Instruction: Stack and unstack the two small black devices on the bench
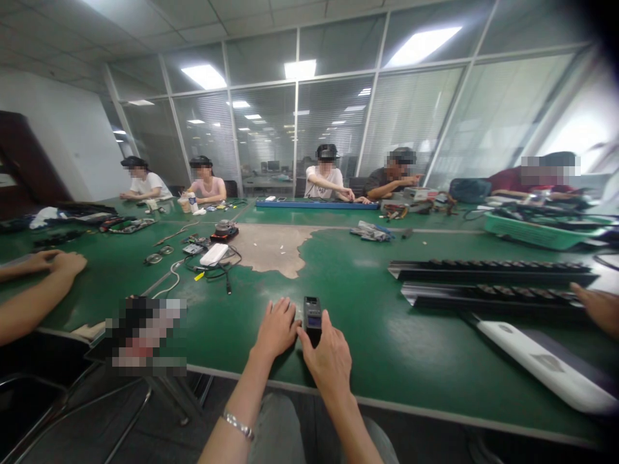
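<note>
A small black box-shaped device [313,312] with slots at its far end and a dark bluish panel is on the green table in front of me. My right hand [329,357] holds its near end, thumb along the left side and fingers along the right. Just left of the device, my left hand [277,328] lies flat on the tabletop, fingers stretched out. A metal bracelet [236,425] circles my left wrist. What my right palm covers is hidden.
Tangled cables and a white adapter [214,254] lie ahead left. Two long black rails [488,296] and a white elongated casing [536,361] are at right, near another person's hand [597,306]. A green basket [546,232] stands behind. Several people sit around the table.
</note>
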`<action>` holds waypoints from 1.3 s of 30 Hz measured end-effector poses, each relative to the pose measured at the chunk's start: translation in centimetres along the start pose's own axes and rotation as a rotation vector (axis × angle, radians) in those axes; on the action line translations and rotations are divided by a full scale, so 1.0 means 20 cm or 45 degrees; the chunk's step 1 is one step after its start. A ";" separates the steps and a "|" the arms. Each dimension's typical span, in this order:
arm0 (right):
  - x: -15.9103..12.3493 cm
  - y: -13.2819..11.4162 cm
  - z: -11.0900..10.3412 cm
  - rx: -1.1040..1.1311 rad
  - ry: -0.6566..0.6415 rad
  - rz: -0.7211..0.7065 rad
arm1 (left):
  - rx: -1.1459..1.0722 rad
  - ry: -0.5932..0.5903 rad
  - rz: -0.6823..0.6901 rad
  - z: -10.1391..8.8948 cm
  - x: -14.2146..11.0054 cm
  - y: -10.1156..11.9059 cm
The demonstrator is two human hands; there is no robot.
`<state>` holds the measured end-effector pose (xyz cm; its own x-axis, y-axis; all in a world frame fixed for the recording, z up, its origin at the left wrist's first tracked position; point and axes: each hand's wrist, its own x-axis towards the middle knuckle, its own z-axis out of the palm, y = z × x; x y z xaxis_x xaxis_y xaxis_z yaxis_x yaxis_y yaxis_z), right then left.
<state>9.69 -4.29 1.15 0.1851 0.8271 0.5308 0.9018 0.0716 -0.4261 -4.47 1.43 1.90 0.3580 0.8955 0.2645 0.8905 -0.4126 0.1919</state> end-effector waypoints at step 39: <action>0.08 0.34 -0.16 -0.053 0.015 0.256 | -0.002 0.019 0.008 0.00 -0.01 0.01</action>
<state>17.42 -4.25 1.39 0.3671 0.8159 0.4468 0.8618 -0.1175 -0.4935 -4.40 1.28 1.81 0.3595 0.8901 0.2801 0.8877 -0.4187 0.1912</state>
